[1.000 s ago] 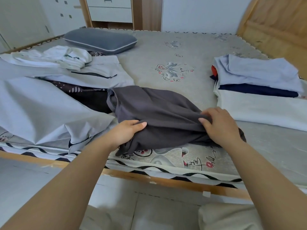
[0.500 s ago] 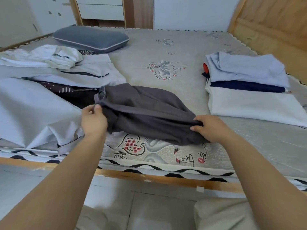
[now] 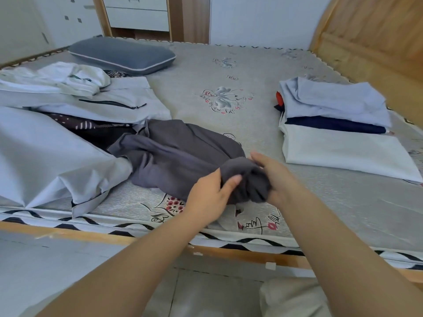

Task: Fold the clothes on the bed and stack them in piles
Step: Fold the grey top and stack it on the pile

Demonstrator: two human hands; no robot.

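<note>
Grey fabric fills the middle of my view: a dark grey garment [image 3: 180, 156] lies crumpled near the front edge of the bed [image 3: 229, 72], its near end bunched up between my two hands. My left hand [image 3: 211, 197] grips that bunch from the near side, thumb laid over the cloth and the fingers curled under it. My right hand [image 3: 272, 177] holds the same bunch from the right, fingers wrapped round it.

To the left sprawls an unfolded heap [image 3: 57, 124] of pale grey and white clothes with a dark patterned piece showing between them; the garment's far end touches it. Well apart on the right sits a folded stack [image 3: 338, 133]: light blue on top, navy beneath, white at the bottom. Behind the heap rests a grey pillow [image 3: 121, 54].
</note>
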